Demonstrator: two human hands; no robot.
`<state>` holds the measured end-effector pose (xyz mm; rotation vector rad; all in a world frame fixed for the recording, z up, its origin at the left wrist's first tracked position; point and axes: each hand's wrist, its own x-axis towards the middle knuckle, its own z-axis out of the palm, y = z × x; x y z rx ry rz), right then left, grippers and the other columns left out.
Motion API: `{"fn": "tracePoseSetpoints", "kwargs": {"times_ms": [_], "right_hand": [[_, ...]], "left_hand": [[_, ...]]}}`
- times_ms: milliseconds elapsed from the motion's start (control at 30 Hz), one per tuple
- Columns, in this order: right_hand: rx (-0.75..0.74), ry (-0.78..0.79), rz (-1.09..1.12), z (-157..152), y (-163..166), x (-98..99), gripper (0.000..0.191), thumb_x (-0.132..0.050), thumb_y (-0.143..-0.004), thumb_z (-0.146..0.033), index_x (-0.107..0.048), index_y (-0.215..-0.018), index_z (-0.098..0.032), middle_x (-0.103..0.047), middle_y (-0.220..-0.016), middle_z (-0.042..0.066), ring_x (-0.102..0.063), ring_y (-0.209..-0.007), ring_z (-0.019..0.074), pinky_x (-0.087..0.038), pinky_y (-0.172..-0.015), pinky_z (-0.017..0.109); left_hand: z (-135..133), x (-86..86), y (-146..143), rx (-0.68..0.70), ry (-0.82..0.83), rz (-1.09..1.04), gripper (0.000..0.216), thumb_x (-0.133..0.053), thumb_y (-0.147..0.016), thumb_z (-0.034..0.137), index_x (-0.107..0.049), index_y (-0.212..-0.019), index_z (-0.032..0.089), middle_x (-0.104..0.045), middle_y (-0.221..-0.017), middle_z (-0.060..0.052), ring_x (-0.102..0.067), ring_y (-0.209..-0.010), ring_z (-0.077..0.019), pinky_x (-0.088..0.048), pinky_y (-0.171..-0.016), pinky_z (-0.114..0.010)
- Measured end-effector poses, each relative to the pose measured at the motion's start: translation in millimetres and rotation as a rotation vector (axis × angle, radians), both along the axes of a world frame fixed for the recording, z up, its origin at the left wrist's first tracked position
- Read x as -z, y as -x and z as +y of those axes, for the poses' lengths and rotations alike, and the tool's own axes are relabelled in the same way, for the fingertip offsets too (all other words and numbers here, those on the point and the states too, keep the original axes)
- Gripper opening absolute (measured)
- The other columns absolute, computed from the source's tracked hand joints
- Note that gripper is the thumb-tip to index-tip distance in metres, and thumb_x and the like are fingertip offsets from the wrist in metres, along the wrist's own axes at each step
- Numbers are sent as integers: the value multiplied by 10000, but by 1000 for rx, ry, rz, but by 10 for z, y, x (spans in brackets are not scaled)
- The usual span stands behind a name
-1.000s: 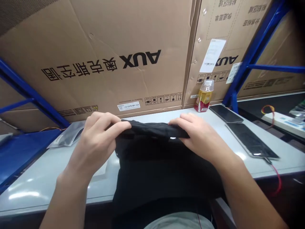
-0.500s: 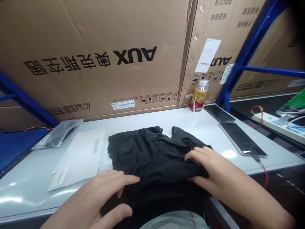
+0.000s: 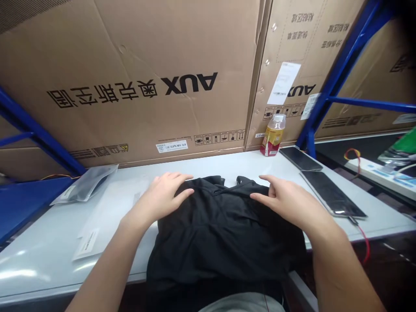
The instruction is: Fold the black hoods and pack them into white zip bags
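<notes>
A black garment [image 3: 221, 229] lies crumpled on the pale table [image 3: 45, 260] and hangs over its near edge toward me. My left hand [image 3: 162, 195] rests flat on the garment's far left corner, fingers stretched out. On the far right part of the cloth lies my right hand [image 3: 286, 199], fingers extended and slightly apart. Neither hand grips the cloth.
Clear plastic bags [image 3: 107, 212] lie left of the garment, another bag [image 3: 86, 184] farther back. A small bottle [image 3: 272, 135] stands by large AUX cardboard boxes [image 3: 130, 78]. Two dark phones [image 3: 331, 193] lie at right, near blue rack posts [image 3: 338, 73] and a power strip [image 3: 380, 171].
Both hands first held the garment's top edge up, then laid it down and pulled back toward me. Now they have slid forward to its far edge and lie flat.
</notes>
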<state>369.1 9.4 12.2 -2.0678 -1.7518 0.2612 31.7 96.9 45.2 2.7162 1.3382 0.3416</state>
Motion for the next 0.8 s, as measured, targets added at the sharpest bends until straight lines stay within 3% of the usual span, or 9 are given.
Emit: {"fn": "tracePoseSetpoints", "kwargs": {"times_ms": [100,167,400,500,600,700,800], "right_hand": [[28,-37,-15,86,-44,55,268,-711,-863,-507,-756,-865,-243,-719,-722,47,-659,-663,246,-370,-567,324],[2,-62,5,112,-99,88,249,-682,-878,-464,-703,-765,-243,-727,-786,56,-661,-715,248,-406,-611,337],[-34,-256,172,221,24,145,258,-579,-961,-427,-662,-1135,-256,-744,-1093,58,-697,-833,226,-532,-761,366],[-146,-267,139,160,109,232,320,-561,-979,-443,-657,-1233,-273,-714,-1269,86,-690,-1105,290,-543,-913,420],[-157,-255,54,34,110,339,389,-561,-975,-491,-655,-1280,-269,-688,-1346,108,-631,-1260,345,-503,-1029,487],[-9,-181,89,-117,54,359,402,-549,-972,-500,-634,-1281,-258,-748,-1154,96,-722,-1028,315,-555,-856,446],[8,-59,205,-303,-38,259,334,-522,-985,-522,-649,-1178,-281,-746,-915,27,-680,-669,220,-506,-612,357]], "left_hand": [[231,132,-27,-31,-6,49,232,-613,-980,398,-778,-1071,262,-785,-1120,-67,-636,-1157,-345,-306,-1141,-612],[217,143,28,-61,-19,46,204,-608,-973,370,-768,-909,260,-794,-1000,-46,-650,-1098,-317,-246,-1165,-622],[-184,-169,374,-280,-145,-12,269,-508,-991,387,-742,-1097,308,-770,-1049,-41,-654,-1087,-334,-303,-1085,-615],[-249,-132,365,-297,-236,46,354,-508,-971,342,-686,-1274,301,-726,-1256,-75,-621,-1215,-370,-294,-1100,-646],[-269,5,219,-150,-199,78,412,-471,-1023,353,-603,-1412,322,-636,-1456,-73,-573,-1337,-356,-276,-1150,-632],[-226,99,39,-43,-91,95,369,-427,-1082,401,-632,-1380,325,-689,-1396,-54,-612,-1303,-332,-267,-1179,-626],[-142,112,-92,13,-38,115,356,-461,-1082,385,-661,-1361,289,-732,-1313,-67,-651,-1245,-326,-285,-1185,-622]]}}
